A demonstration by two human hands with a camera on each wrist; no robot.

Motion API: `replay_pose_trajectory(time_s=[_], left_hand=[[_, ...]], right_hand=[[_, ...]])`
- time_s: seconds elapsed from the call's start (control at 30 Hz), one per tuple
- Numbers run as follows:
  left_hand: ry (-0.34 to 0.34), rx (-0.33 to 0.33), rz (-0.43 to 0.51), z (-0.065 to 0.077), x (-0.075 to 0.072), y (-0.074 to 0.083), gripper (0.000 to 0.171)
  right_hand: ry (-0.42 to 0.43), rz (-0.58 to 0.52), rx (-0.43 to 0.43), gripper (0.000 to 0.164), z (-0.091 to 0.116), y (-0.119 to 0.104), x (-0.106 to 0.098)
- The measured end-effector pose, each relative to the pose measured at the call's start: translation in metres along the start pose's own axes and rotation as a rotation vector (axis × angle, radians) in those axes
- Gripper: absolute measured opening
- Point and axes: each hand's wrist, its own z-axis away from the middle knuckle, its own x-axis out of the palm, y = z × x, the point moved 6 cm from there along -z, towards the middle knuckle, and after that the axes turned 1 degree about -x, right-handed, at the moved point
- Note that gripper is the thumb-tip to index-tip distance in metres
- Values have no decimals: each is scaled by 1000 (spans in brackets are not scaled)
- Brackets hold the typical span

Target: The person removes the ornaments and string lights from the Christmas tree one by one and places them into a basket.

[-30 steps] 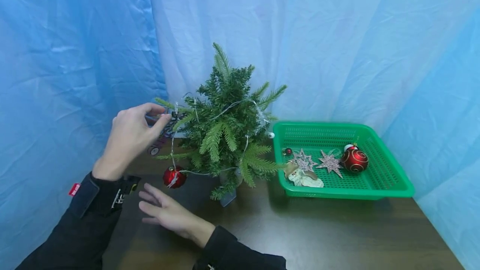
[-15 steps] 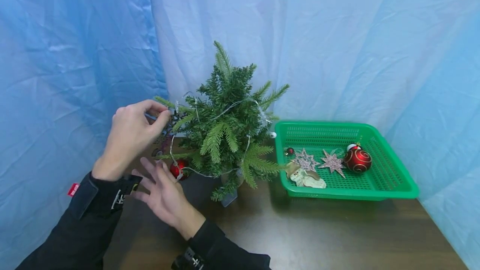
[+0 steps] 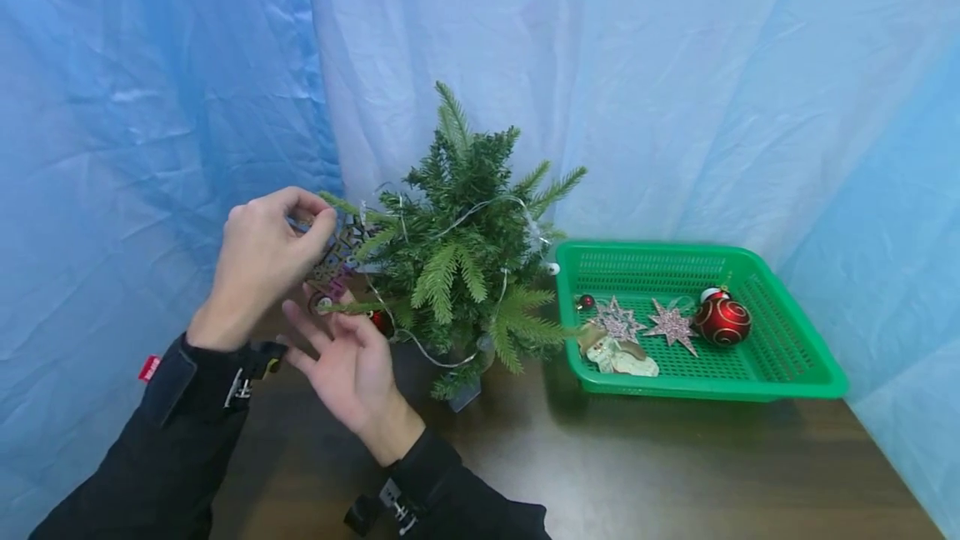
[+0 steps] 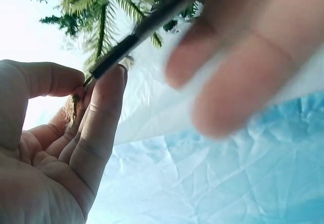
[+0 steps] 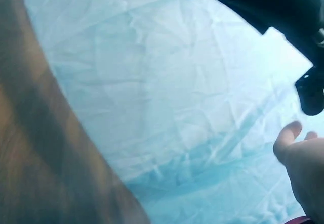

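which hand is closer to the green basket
The right hand. It is left of the green basket, near the lower left branches of the small tree. The left hand is farther left, by the tree's left branch tips, with the tree between it and the basket.

Creased blue fabric (image 3: 675, 90) hangs behind a dark brown table (image 3: 637, 465). Soft light reflects from the table's surface.

Red bauble (image 3: 382, 322) partly hidden behind the right hand (image 3: 352, 373)
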Motion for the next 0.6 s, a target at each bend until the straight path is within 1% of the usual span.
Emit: replay_pose_trajectory(time_s=[0.07, 0.1, 0.2, 0.27, 0.4, 0.6], left_hand=[[-13, 24, 19, -6, -1, -6, 24], [-18, 39, 26, -9, -2, -9, 24], [-17, 56, 26, -10, -5, -10, 23], [-23, 61, 25, -11, -6, -9, 24], [-26, 56, 20, -13, -6, -7, 25], [3, 40, 1, -16, -11, -5, 28]], right_hand=[[6, -20, -47, 16, -7, -1, 1], [9, -17, -69, 17, -9, -1, 2], [4, 8, -89, 19, -10, 0, 4], [-9, 34, -102, 17, -10, 1, 7], [-27, 70, -121, 13, -12, 4, 12], [-12, 109, -140, 12, -16, 5, 14]])
